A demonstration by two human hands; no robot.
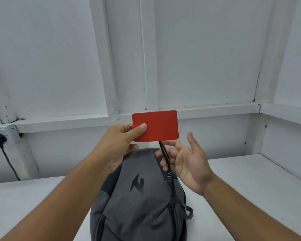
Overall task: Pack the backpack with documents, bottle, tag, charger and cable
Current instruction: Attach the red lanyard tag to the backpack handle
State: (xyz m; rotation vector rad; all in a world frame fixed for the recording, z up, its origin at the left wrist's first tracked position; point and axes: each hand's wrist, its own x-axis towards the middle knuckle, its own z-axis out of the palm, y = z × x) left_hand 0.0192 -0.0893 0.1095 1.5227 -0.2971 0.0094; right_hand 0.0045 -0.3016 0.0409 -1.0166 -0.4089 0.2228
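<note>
A grey backpack (139, 197) with a dark logo lies on the white table, its top pointing away from me. My left hand (122, 145) pinches a red rectangular tag (156, 126) by its left edge, thumb on the front, beside a small metal ring. The tag is held upright above the backpack's top. A striped black-and-white strap (165, 157) rises from the backpack up behind the tag. My right hand (186, 162) is just right of the strap, palm toward me, its curled fingers on the strap.
The white table (250, 180) stands against white panelled walls with a ledge. A black plug and cable (0, 140) hang from a wall socket at the far left. A short striped loop (189, 213) sticks out at the backpack's right side.
</note>
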